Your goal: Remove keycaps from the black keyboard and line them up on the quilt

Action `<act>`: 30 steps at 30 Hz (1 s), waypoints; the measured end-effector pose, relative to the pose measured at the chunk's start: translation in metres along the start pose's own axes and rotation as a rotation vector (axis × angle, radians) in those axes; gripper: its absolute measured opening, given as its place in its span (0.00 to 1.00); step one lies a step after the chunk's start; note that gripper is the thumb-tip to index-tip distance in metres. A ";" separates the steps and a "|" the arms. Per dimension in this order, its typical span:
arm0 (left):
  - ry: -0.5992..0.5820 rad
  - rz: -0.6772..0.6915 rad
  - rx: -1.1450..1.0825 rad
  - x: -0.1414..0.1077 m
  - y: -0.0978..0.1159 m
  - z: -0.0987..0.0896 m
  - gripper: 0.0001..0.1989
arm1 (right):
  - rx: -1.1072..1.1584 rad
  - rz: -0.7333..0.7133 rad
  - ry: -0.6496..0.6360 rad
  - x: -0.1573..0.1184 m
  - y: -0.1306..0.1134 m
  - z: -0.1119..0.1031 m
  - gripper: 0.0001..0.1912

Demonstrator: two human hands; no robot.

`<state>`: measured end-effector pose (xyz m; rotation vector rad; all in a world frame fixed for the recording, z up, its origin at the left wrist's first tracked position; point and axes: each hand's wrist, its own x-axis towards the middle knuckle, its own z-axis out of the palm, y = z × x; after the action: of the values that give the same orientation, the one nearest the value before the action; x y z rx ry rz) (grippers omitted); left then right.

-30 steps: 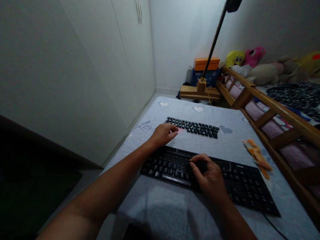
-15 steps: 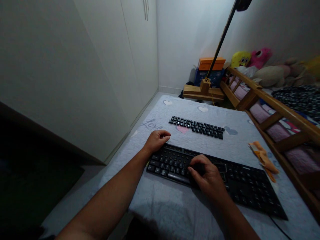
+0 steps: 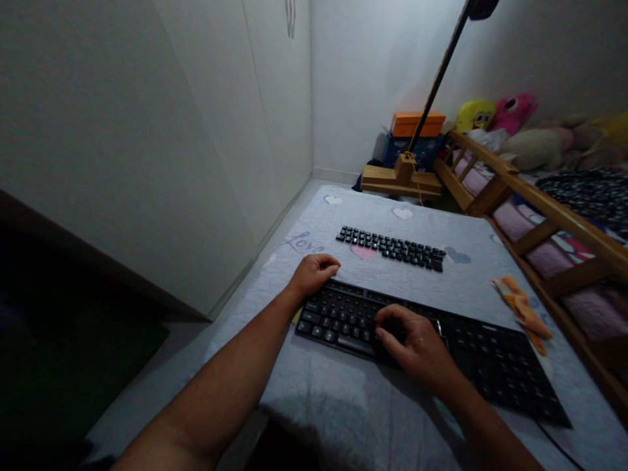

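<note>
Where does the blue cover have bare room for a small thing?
The blue cover is bare beyond the keycaps, toward its far edge, and between keycaps and orange item. It is crowded at the keyboard: left hand at its far-left corner, right hand over its middle.

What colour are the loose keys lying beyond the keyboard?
The loose keys are black; the head view shows them best.

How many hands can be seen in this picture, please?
2: the left hand by the far left corner of the keyboard, the right hand over its middle. No other hand shows.
</note>
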<state>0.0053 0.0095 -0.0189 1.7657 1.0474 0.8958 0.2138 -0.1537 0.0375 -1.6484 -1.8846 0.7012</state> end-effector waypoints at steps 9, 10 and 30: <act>0.006 0.013 -0.016 0.001 0.001 0.001 0.11 | -0.052 0.015 -0.036 0.007 -0.014 -0.004 0.08; 0.008 0.013 -0.016 0.001 0.001 0.001 0.11 | -0.049 0.018 -0.025 0.007 -0.015 -0.004 0.08; -0.003 -0.007 -0.005 0.000 0.000 0.001 0.11 | 0.017 -0.096 0.051 -0.007 0.000 0.000 0.09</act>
<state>0.0065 0.0092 -0.0189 1.7578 1.0485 0.8906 0.2148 -0.1609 0.0370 -1.5404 -1.9027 0.6284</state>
